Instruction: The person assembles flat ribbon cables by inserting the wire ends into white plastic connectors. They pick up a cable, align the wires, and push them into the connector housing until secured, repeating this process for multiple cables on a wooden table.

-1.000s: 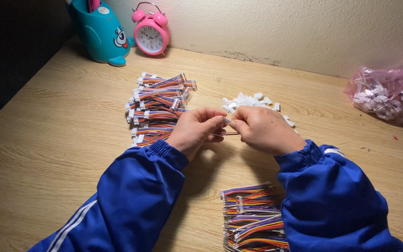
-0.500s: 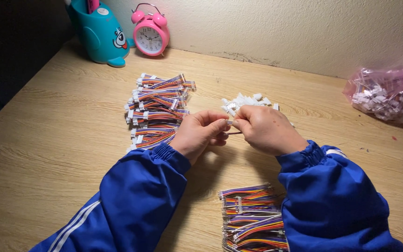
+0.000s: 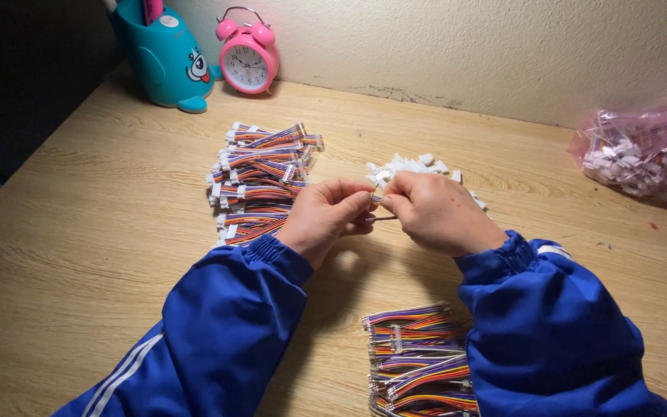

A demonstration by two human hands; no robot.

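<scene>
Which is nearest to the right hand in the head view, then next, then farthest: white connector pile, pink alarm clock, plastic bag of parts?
1. White connector pile: just beyond the right hand, touching or nearly so.
2. Plastic bag of parts: far right, by the wall.
3. Pink alarm clock: back left, against the wall, beside the teal holder.

At the table's [image 3: 79, 255] far left corner stand a pen holder [image 3: 160, 58] and alarm clock [image 3: 247, 60]. A bag [image 3: 646, 150] lies at the right edge; wire bundles [image 3: 260, 181] mid-table, connectors [image 3: 414, 166] beside them, more wires [image 3: 418, 359] at the near edge.
</scene>
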